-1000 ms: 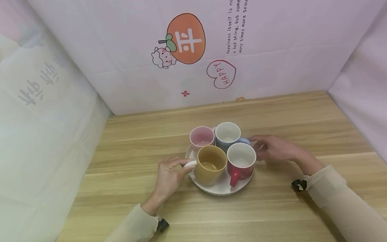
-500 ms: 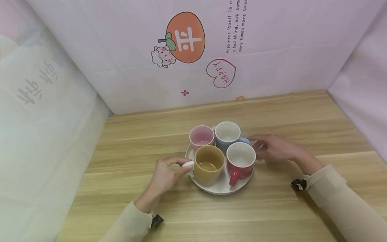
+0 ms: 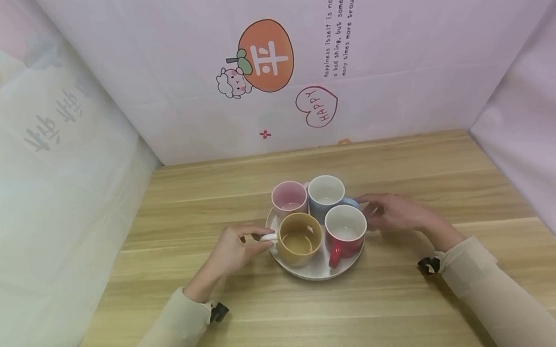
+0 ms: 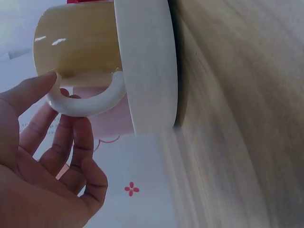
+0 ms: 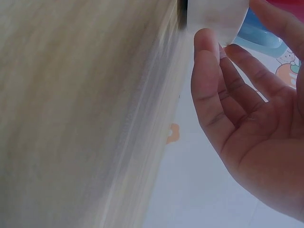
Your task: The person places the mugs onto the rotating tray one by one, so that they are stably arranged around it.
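Observation:
In the head view a round white plate [image 3: 314,274] bears several mugs: a mustard-yellow mug [image 3: 293,257] at front left, a red mug [image 3: 356,247] at front right, a pink mug [image 3: 284,212] and a light blue mug [image 3: 318,209] behind. My left hand [image 3: 233,247] pinches the yellow mug's white handle [image 4: 90,107] between thumb and fingers; the left wrist view shows the mug's base right at the plate's rim. Beside the blue mug's handle, my right hand [image 3: 393,211] holds the plate's right edge, fingertips against its side wall [image 5: 211,16] in the right wrist view.
The wooden table [image 3: 288,323] spreads around the plate. Behind it stands a white printed cloth [image 3: 399,100], with more cloth [image 3: 89,170] along the left and right sides.
The yellow mug has shifted slightly left and settled lower on the plate, its opening leaning differently. My left hand and forearm have moved a little left with it. My right hand stays put.

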A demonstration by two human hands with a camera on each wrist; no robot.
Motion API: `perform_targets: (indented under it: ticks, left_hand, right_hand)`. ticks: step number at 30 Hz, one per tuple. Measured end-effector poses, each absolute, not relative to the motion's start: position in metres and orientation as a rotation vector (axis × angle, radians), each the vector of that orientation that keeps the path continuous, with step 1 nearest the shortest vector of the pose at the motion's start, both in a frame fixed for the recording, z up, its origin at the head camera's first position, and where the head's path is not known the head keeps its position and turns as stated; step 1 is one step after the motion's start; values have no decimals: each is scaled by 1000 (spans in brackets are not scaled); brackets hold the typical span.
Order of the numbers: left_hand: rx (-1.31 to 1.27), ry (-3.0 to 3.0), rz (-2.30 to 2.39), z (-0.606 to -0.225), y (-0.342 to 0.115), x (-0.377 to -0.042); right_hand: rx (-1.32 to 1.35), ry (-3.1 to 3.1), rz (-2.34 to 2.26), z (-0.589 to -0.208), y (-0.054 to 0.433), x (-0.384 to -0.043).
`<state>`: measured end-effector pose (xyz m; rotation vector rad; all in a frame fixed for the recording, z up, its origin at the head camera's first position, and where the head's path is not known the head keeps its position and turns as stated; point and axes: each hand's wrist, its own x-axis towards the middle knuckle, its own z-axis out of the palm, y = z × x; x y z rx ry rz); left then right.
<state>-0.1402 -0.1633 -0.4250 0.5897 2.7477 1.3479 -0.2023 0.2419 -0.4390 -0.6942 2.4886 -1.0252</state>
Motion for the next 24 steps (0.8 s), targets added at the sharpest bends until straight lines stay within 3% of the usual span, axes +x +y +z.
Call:
perform_targets:
  ticks: [24]
  left_hand:
    - [544,2707,1326,-432,-151,-134]
  right_hand:
    - [-707,2514,-1020,-443,242,-206]
